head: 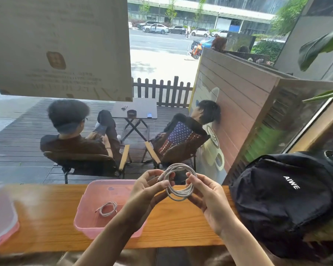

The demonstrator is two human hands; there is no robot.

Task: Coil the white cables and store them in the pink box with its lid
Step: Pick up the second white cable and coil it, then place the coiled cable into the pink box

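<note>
A white cable [178, 192] wound into a round coil hangs between both hands above the wooden counter. My left hand [144, 191] pinches the coil's left side near one plug end. On the coil's right side my right hand [206, 198] grips the loops. The open pink box [81, 221] sits on the counter, below and left of the hands. A second, smaller coiled white cable [107, 208] lies on the box's floor. The box's lid [0, 219], clear with a pink rim, rests at the far left edge of the counter.
A black bag [284, 200] printed AIWE takes up the counter's right end. The wooden counter [46, 217] runs along a window. Beyond the glass two people sit in chairs on a deck. A paper sign [60, 45] hangs on the glass at upper left.
</note>
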